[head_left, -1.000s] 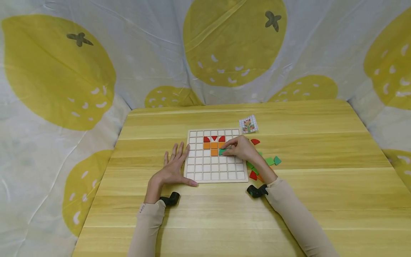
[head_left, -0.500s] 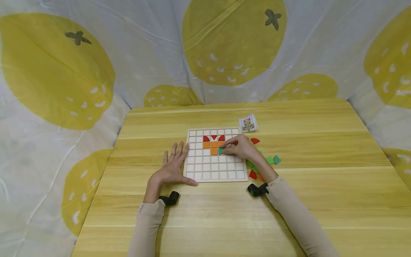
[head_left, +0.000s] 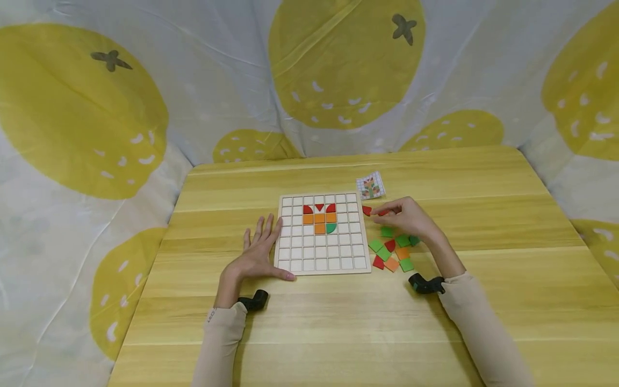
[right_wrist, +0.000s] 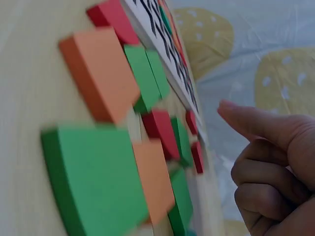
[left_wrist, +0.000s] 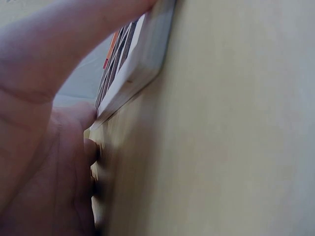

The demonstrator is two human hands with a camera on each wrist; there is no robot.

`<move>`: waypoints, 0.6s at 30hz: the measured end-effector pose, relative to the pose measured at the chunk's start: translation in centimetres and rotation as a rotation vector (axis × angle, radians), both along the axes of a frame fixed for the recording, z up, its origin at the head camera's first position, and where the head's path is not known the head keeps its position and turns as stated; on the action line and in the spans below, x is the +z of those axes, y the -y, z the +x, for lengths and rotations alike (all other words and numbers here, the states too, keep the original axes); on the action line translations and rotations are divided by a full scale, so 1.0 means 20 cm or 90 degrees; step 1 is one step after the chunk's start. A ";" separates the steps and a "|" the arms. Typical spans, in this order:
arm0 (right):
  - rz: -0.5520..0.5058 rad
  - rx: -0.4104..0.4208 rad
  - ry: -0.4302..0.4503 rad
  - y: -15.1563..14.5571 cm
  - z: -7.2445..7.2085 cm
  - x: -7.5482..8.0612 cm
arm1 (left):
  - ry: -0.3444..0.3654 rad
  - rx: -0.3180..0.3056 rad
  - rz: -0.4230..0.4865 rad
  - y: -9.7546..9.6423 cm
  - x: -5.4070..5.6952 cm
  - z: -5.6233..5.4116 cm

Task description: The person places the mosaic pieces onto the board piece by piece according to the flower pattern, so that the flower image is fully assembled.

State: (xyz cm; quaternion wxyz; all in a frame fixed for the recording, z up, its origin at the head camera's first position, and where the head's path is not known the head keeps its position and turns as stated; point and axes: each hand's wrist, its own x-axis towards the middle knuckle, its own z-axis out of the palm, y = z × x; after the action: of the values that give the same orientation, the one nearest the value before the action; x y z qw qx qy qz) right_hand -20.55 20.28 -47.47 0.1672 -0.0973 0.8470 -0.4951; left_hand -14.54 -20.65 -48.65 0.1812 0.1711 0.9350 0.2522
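8 pcs (head_left: 319, 219) in brd (head_left: 321, 252); L hand (head_left: 255, 259) splayed, R hand (head_left: 409, 217) unclenched nr red pc (head_left: 367, 211).

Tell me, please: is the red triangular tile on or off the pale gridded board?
On: the red triangular tile lies within the pale gridded board, between two red quarter-round tiles.

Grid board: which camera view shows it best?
The head view: it looks down on nearly the whole board, with coloured pieces set on it. The left wrist view shows only a slanted corner, partly behind the left hand; the right wrist view shows a narrow slanted strip beyond the loose pieces.
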 end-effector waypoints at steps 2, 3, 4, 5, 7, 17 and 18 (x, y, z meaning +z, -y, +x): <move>0.005 0.004 0.005 -0.06 0.00 0.00 | 0.000 0.000 0.001 0.00 0.00 0.00; 0.009 0.008 0.006 -0.08 0.00 0.00 | 0.000 0.000 0.001 0.00 0.00 0.00; 0.017 0.014 0.003 -0.11 0.00 0.00 | 0.001 0.000 0.002 0.00 0.00 0.00; 0.024 0.021 0.002 -0.14 0.00 0.00 | 0.000 0.000 0.002 0.00 0.00 0.00; 0.034 0.035 0.010 -0.19 0.00 0.00 | -0.001 -0.001 0.004 0.00 0.00 -0.01; 0.008 0.075 0.072 -0.43 -0.01 -0.07 | -0.001 -0.002 0.005 0.00 -0.01 -0.01; 0.009 0.079 0.074 -0.44 -0.01 -0.08 | 0.000 -0.003 0.005 0.00 -0.01 -0.01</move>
State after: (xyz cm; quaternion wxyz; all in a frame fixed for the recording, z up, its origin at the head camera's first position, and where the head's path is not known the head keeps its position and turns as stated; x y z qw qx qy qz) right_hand -20.82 29.15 -48.98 0.2470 -0.1194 0.8317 -0.4826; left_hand -14.67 -20.74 -48.80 0.1807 0.1738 0.9337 0.2555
